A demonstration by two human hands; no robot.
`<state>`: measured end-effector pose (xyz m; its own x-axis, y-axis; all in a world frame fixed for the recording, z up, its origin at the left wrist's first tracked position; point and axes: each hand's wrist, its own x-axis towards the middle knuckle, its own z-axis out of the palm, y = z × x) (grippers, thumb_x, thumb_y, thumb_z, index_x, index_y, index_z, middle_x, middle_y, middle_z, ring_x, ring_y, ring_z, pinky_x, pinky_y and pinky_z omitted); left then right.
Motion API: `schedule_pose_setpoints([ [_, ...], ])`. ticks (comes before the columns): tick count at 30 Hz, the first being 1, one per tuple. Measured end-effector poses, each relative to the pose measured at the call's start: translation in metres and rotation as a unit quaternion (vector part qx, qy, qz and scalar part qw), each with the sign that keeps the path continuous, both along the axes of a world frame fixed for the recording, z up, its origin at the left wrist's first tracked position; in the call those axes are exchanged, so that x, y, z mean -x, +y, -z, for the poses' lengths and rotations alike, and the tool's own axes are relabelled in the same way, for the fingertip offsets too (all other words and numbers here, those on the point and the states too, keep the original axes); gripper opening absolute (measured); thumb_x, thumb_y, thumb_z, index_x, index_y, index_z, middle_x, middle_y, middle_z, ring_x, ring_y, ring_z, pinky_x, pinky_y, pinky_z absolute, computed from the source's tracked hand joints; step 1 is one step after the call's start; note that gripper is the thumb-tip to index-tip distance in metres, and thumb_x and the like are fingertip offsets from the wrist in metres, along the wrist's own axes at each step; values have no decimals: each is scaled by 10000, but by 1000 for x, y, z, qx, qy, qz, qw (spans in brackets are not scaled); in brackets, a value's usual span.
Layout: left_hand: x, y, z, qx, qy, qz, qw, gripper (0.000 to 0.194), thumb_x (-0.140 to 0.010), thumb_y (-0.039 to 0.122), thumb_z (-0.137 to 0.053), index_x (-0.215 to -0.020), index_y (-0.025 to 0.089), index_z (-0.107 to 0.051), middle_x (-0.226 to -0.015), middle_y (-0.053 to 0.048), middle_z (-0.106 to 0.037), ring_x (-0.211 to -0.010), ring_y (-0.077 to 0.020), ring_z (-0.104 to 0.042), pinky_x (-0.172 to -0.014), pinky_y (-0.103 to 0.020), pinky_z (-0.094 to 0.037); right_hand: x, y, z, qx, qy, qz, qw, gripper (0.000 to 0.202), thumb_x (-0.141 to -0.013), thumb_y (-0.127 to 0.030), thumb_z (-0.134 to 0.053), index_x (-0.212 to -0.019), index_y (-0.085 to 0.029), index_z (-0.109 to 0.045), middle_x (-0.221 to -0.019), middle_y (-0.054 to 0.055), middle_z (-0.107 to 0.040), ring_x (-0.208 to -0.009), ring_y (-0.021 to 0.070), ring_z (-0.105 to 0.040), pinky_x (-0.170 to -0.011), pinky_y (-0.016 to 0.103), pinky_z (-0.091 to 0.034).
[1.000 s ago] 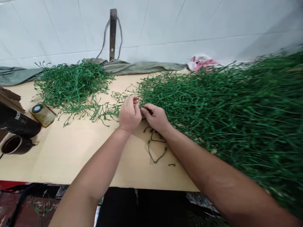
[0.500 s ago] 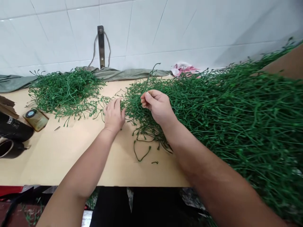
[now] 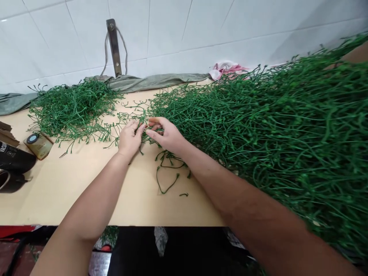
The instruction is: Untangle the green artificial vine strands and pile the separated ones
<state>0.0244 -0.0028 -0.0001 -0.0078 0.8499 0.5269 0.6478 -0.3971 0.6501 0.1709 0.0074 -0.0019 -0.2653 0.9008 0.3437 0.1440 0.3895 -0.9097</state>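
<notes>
My left hand [image 3: 130,138] is over the tabletop, its thumb and fingers closed on a thin green plastic stem [image 3: 140,148] whose end hangs below the thumb. Just to its right, my right hand [image 3: 166,135] has its thumb and forefinger apart, with the tips close to the left thumb. Behind the fingertips lie more loose stems with small branched ends. A large heap of green stems [image 3: 244,115] spreads beside and beyond my right forearm. A smaller pile [image 3: 74,107] sits at the back left.
At the left edge are a small amber container [image 3: 40,146], a black canister [image 3: 17,159] and a dark cup [image 3: 11,182]. Single stems [image 3: 166,191] lie near the front of the table [image 3: 86,184]. Behind are a grey-green cloth [image 3: 161,81], a pink-white cloth [image 3: 227,70] and a metal bracket [image 3: 114,48].
My right hand has moved left and down from the edge of the heap to beside my left hand, its pinch loosened. My left hand has closed on a stem. The view has shifted slightly.
</notes>
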Motion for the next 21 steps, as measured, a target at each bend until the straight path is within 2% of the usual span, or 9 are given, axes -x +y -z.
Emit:
schedule_pose_setpoints([
  [3,-1,-2,-3,-3,3,6,1000,226,-842,284,-485,-676,159,-573,-733,-33,-546,-744,-135,-511,-725,-255,-416,1,-4,-4,16,-21,-61,998,298,-698,-292,-619,-959,-164,-554,-804,34,-579,-701,119,-538,-654,277,-464],
  [7,-1,-4,-4,-3,-5,-3,1000,278,-870,323,-443,-754,139,-617,-797,-57,-574,-818,-147,-536,-793,-266,-420,-1,-5,-11,12,-55,-28,998,188,-732,-202,-540,-904,-148,-593,-622,-22,-506,-518,85,-417,-533,255,-377],
  [12,2,-4,-4,-10,-15,-14,1000,351,-895,362,-390,-946,131,-649,-891,-74,-591,-907,-146,-539,-857,-272,-416,-5,1,-13,21,-9,26,999,37,-706,-143,-541,-724,-161,-568,-609,-8,-543,-531,90,-448,-539,254,-374],
  [16,2,-4,-5,-20,-13,-30,999,319,-877,370,-429,-869,149,-660,-851,-63,-573,-872,-147,-526,-827,-273,-425,-6,3,-15,23,33,29,999,44,-734,-186,-533,-693,-179,-548,-568,-13,-511,-524,95,-443,-517,249,-366],
  [19,2,-5,-7,7,-23,-6,1000,316,-876,365,-427,-799,157,-652,-772,-41,-571,-808,-140,-529,-781,-261,-422,-7,2,-17,24,31,13,999,62,-744,-217,-529,-695,-182,-545,-542,-25,-472,-490,84,-392,-481,240,-329],
  [21,3,-5,-7,17,-43,12,999,311,-873,363,-430,-779,159,-645,-751,-32,-577,-777,-132,-531,-758,-252,-415,-6,0,-17,17,19,4,1000,79,-744,-241,-535,-700,-176,-546,-569,-15,-499,-509,86,-410,-504,245,-347],
])
